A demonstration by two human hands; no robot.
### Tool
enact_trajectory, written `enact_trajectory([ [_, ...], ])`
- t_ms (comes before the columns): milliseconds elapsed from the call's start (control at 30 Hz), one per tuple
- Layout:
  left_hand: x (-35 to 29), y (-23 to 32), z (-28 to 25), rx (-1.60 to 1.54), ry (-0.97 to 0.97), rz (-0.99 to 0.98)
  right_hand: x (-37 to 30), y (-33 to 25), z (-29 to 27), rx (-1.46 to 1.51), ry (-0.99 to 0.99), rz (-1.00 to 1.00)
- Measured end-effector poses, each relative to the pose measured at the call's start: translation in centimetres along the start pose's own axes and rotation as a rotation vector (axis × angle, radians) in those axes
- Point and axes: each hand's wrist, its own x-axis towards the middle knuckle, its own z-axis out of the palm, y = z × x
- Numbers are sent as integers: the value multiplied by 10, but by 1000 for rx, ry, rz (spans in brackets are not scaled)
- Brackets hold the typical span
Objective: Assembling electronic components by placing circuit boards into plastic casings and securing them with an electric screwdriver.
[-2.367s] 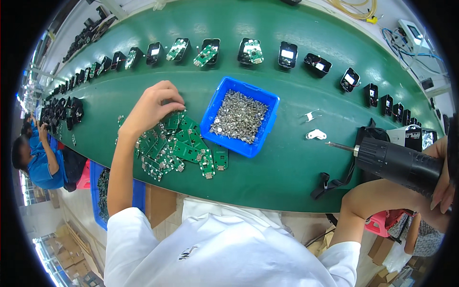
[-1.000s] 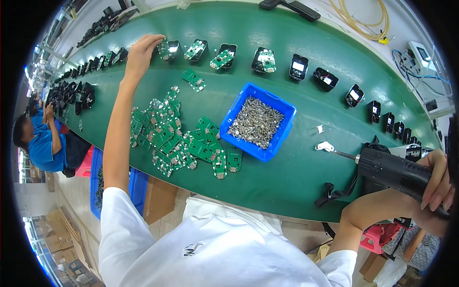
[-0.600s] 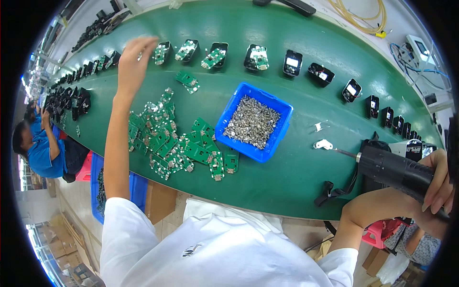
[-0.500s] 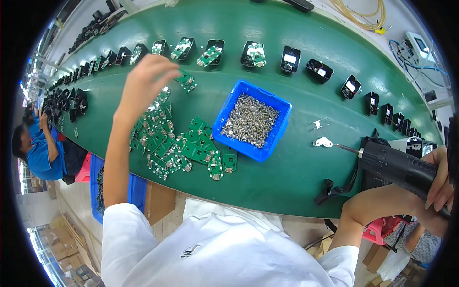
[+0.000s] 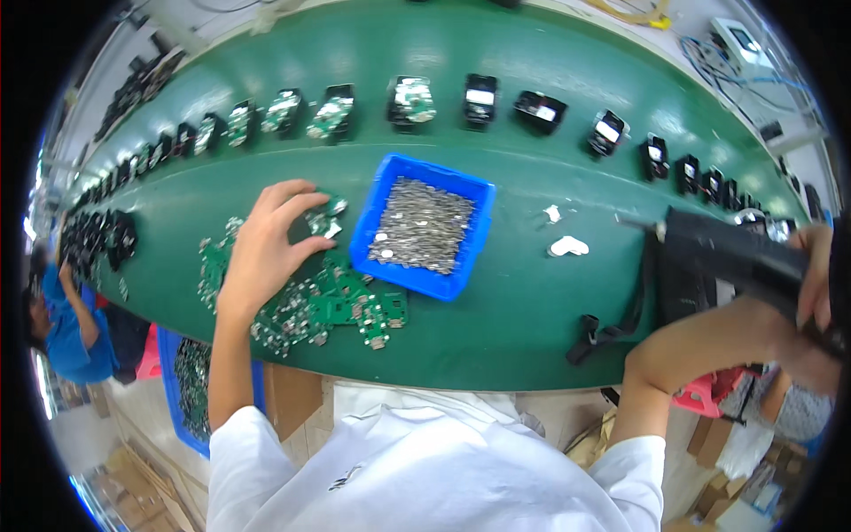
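My left hand point(image 5: 270, 244) is over the left part of the bench, thumb and fingers curved round the edges of a green circuit board point(image 5: 330, 215). Below it is a loose pile of green circuit boards point(image 5: 332, 306). Right of that hand stands a blue bin point(image 5: 486, 217) full of small metal screws point(image 5: 424, 226). At the right edge my right hand point(image 5: 815, 279) grips a black electric screwdriver point(image 5: 736, 257), partly cut off by the rim of the view. The screwdriver lies roughly level, its thin bit pointing left.
A curved row of black housings point(image 5: 480, 97) runs along the bench point(image 5: 479, 346); several left ones carry boards. Small white parts point(image 5: 569, 246) and a black strap point(image 5: 589, 341) lie at right. A co-worker in blue point(image 5: 80, 319) sits far left. Below is another blue bin point(image 5: 197, 434).
My left hand has come back from the housing row toward the board pile, the circuit board moving with it. The whole view has shifted. My right hand still holds the screwdriver.
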Motion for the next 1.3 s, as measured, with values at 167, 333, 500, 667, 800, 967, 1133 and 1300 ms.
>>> enact_trajectory([
  [167, 1, -3, 1, -94, -9, -69, 6, 10, -12, -171, 52, 89],
  [333, 5, -2, 4, -3, 86, -65, 6, 22, -22, -184, 206, 161],
  [500, 6, -10, 13, 13, 316, -102, 6, 46, -17, -442, 536, 136],
  [667, 1, 15, 26, -122, 459, 38, 3, 86, -39, -688, 885, 61],
  [800, -13, 50, 33, -347, 378, -17, -6, 105, -54, -681, 882, 101],
  [967, -18, 84, 42, -645, 241, -117, -20, 122, -89, -729, 881, 155],
  [1133, -20, 92, 49, -802, 215, -158, -27, 130, -102, -725, 923, 181],
  [1300, -21, 88, 55, -864, 215, -200, -29, 131, -103, -708, 951, 189],
])
